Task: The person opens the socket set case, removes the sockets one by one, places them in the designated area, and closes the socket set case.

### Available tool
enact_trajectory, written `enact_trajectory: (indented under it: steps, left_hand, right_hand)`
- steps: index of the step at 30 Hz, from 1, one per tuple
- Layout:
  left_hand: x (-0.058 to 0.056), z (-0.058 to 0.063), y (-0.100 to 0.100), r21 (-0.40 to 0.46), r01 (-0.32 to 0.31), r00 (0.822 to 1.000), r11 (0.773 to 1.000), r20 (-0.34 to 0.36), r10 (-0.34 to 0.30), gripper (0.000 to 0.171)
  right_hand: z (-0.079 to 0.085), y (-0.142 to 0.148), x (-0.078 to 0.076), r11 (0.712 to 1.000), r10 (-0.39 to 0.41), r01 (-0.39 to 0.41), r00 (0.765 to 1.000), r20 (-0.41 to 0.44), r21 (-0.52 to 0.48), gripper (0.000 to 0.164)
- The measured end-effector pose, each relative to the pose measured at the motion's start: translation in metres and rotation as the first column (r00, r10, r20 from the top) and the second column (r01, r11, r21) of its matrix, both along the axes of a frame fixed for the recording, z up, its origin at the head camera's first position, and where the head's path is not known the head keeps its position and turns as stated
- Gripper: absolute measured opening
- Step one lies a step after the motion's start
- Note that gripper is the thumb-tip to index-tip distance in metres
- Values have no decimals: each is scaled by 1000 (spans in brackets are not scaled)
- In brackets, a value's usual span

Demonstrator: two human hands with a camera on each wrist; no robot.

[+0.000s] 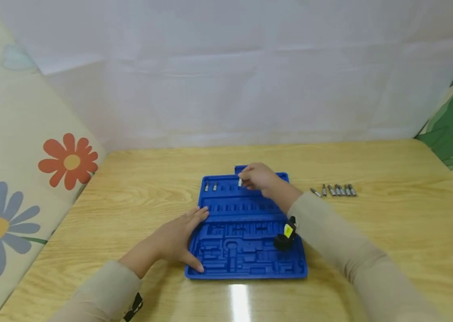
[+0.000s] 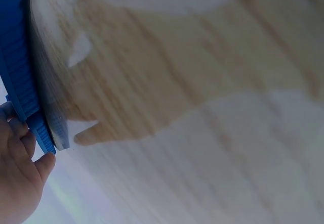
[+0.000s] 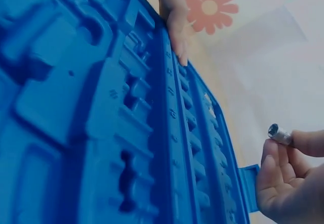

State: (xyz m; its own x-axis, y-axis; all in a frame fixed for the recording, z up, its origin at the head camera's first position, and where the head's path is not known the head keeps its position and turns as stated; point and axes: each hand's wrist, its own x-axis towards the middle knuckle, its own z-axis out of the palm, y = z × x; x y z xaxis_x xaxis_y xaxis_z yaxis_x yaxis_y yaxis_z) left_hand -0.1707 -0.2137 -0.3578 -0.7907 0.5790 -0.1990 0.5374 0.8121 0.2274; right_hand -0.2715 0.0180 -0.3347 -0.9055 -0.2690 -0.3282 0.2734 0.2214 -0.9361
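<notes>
A blue moulded tool case [image 1: 246, 276] lies on the table with its slots facing up. My left hand [image 1: 178, 237] rests along the case's left edge, fingers spread and thumb at the front corner. Above the back row of slots, my right hand [image 1: 260, 178] pinches a small silver socket [image 3: 281, 134] between thumb and fingers. The socket's hollow end shows in the right wrist view, raised off the case. Two metal bit sockets [image 1: 211, 186] sit at the left of that back row. The right forearm hides part of the case's right side.
Several bit sockets [image 1: 339, 191] stand in a loose row on the wooden table [image 1: 154, 179], right of the case. A blue latch tab [image 3: 249, 186] juts from the case's back edge. White cloth [image 1: 250, 89] hangs behind the table.
</notes>
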Motion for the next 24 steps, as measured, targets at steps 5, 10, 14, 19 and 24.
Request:
enact_trajectory:
  steps: [5,10,14,19,24]
  left_hand:
    - [1,2,-2,-1,-16,1000,1000,3,16,124]
    - [-2,4,-2,-1,-13,1000,1000,-3,13,123]
    - [-4,3,0,1,15,1000,1000,-3,-15,122]
    - [-3,0,2,-3,23,1000,1000,9,-23,121]
    - [1,0,1,-2,5,1000,1000,10,-5,122]
  right_hand:
    - [5,19,12,998,19,-21,999,-28,-60,12]
    - [11,48,21,996,1,-6,998,-59,-90,14]
    - [6,80,26,995,-20,11,996,-83,-98,15]
    - [-3,120,35,994,-45,34,994,-102,-103,13]
    - [-5,156,42,995,-87,80,990,-113,-67,15]
